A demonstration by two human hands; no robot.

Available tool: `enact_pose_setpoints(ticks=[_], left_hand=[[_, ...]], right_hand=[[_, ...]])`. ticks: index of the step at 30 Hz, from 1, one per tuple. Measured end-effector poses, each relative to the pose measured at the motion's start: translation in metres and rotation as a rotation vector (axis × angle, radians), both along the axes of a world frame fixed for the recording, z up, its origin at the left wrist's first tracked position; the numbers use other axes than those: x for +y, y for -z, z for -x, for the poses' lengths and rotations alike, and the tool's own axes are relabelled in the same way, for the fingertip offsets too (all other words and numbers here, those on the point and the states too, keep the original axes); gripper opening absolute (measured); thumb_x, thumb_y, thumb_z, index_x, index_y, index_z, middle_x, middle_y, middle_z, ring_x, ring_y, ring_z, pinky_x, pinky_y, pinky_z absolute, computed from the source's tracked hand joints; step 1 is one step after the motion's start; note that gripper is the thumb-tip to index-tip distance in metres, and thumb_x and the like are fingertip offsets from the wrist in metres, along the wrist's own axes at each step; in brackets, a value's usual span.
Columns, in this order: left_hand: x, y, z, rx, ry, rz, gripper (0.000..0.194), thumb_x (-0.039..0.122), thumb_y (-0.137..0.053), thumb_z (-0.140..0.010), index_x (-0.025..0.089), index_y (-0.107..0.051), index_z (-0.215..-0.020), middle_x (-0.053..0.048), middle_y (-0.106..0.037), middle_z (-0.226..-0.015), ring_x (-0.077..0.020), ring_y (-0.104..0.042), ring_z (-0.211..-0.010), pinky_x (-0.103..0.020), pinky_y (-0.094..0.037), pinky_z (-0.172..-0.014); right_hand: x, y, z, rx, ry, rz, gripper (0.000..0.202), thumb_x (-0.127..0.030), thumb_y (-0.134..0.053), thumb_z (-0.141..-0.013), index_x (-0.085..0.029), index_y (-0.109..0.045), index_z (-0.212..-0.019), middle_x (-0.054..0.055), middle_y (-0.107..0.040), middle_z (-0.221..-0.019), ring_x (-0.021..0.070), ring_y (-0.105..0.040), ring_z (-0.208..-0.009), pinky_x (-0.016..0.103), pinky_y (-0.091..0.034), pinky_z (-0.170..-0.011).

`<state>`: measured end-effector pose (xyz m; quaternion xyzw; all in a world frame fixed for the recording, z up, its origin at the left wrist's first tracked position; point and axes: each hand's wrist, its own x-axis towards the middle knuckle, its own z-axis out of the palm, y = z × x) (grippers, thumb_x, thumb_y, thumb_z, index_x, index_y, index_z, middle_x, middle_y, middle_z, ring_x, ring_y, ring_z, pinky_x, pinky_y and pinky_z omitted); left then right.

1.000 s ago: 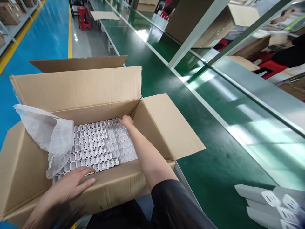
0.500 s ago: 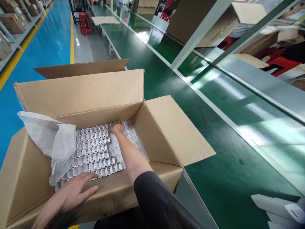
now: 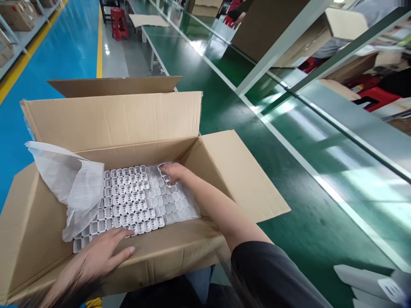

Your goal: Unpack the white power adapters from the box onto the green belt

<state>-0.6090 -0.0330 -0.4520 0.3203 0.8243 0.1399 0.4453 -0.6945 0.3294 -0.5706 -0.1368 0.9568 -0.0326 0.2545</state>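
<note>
An open cardboard box [image 3: 112, 122] holds rows of small white square pieces [image 3: 128, 199]. To their right, a translucent sheet [image 3: 175, 203] covers more square shapes. White wrapping [image 3: 84, 182] is folded back at the box's left. My right hand [image 3: 173, 172] is inside at the far right, fingers closed on a few of the small pieces above the sheet. My left hand [image 3: 104, 254] rests over the near edge of the box, fingers spread, its fingertips by the nearest row.
A green-topped table [image 3: 289, 188] with a metal frame [image 3: 276, 47] runs along the right. White objects [image 3: 366, 280] lie at the lower right. Farther off are a red stool [image 3: 119, 25], a flat cardboard piece [image 3: 149, 20] and a person's hand [image 3: 240, 18].
My right hand has moved right, from the end of the far rows to over the translucent sheet, carrying several small pieces. My left hand has barely moved.
</note>
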Motion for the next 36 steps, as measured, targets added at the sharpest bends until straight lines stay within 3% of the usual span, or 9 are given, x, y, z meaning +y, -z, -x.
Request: enact_pose_setpoints(ticks=[4, 8, 12, 18, 21, 26, 28, 32, 36], left_hand=[[-0.001, 0.002, 0.0, -0.014, -0.01, 0.016, 0.063, 0.065, -0.032, -0.093, 0.028, -0.052, -0.139, -0.007, -0.055, -0.141, -0.0274, -0.05, -0.132, -0.045, -0.039, -0.115], [-0.003, 0.006, 0.0, -0.025, -0.024, 0.013, 0.062, 0.066, -0.033, -0.093, 0.029, -0.051, -0.139, -0.006, -0.053, -0.143, -0.027, -0.05, -0.133, -0.045, -0.038, -0.115], [-0.002, 0.006, 0.001, -0.022, -0.025, -0.002, 0.061, 0.065, -0.034, -0.093, 0.029, -0.051, -0.139, -0.007, -0.053, -0.143, -0.0275, -0.049, -0.133, -0.047, -0.037, -0.116], [0.0, 0.002, 0.002, -0.028, -0.032, -0.013, 0.058, 0.061, -0.037, -0.093, 0.028, -0.053, -0.137, -0.007, -0.056, -0.141, -0.0282, -0.051, -0.131, -0.047, -0.041, -0.113], [0.0, 0.003, 0.002, -0.008, -0.034, -0.024, 0.057, 0.061, -0.039, -0.093, 0.028, -0.056, -0.136, -0.007, -0.057, -0.139, -0.0278, -0.053, -0.129, -0.044, -0.043, -0.112], [-0.001, 0.003, 0.004, -0.006, -0.017, -0.009, 0.059, 0.061, -0.037, -0.093, 0.027, -0.055, -0.137, -0.007, -0.058, -0.139, -0.0278, -0.054, -0.129, -0.043, -0.044, -0.111], [-0.001, 0.001, 0.004, -0.02, -0.01, 0.007, 0.06, 0.062, -0.036, -0.093, 0.026, -0.053, -0.139, -0.007, -0.055, -0.142, -0.0277, -0.051, -0.133, -0.044, -0.041, -0.114], [-0.001, 0.003, 0.006, -0.012, -0.032, -0.018, 0.062, 0.065, -0.035, -0.093, 0.027, -0.053, -0.138, -0.005, -0.053, -0.145, -0.0267, -0.049, -0.134, -0.045, -0.039, -0.116], [-0.011, 0.014, 0.007, 0.046, -0.003, -0.044, 0.062, 0.066, -0.035, -0.092, 0.026, -0.056, -0.134, -0.005, -0.055, -0.143, -0.027, -0.052, -0.132, -0.045, -0.04, -0.115]], right_hand=[[-0.026, 0.006, 0.014, 0.026, -0.298, 0.031, 0.068, -0.01, -0.081, -0.065, -0.021, -0.059, -0.129, 0.009, -0.052, -0.142, 0.0252, -0.046, -0.128, 0.032, -0.042, -0.097], [-0.034, 0.005, 0.035, 0.084, -0.36, 0.028, 0.031, -0.007, -0.06, -0.086, -0.021, -0.067, -0.113, 0.009, -0.051, -0.141, 0.0239, -0.045, -0.127, 0.035, -0.037, -0.099], [-0.033, 0.011, 0.04, 0.128, -0.252, 0.006, 0.03, -0.014, -0.043, -0.098, -0.02, -0.07, -0.108, 0.011, -0.051, -0.14, 0.0259, -0.046, -0.125, 0.037, -0.036, -0.1], [-0.029, 0.017, 0.029, 0.121, 0.0, 0.004, 0.042, -0.015, -0.039, -0.099, -0.029, -0.062, -0.13, 0.009, -0.052, -0.141, 0.0248, -0.055, -0.116, 0.031, -0.043, -0.089], [-0.026, 0.01, 0.026, 0.12, 0.111, 0.024, 0.041, -0.015, -0.038, -0.099, -0.025, -0.062, -0.13, 0.011, -0.053, -0.14, 0.0263, -0.052, -0.123, 0.033, -0.042, -0.093], [-0.039, 0.008, 0.008, -0.036, 0.269, 0.025, 0.024, -0.019, -0.058, -0.092, -0.014, -0.07, -0.112, 0.013, -0.068, -0.115, 0.0259, -0.064, -0.106, 0.039, -0.049, -0.091], [-0.048, 0.008, 0.001, -0.085, 0.263, 0.058, 0.028, -0.021, -0.064, -0.09, -0.015, -0.066, -0.118, 0.01, -0.066, -0.12, 0.0231, -0.063, -0.108, 0.042, -0.05, -0.094], [-0.06, -0.014, 0.0, -0.109, 0.227, 0.139, 0.034, -0.013, -0.068, -0.086, -0.015, -0.065, -0.119, 0.009, -0.065, -0.126, 0.023, -0.063, -0.113, 0.043, -0.05, -0.097], [-0.068, -0.07, -0.027, -0.123, 0.241, 0.217, 0.036, -0.003, -0.067, -0.078, -0.019, -0.071, -0.11, 0.009, -0.071, -0.117, 0.0248, -0.066, -0.108, 0.038, -0.051, -0.094]])
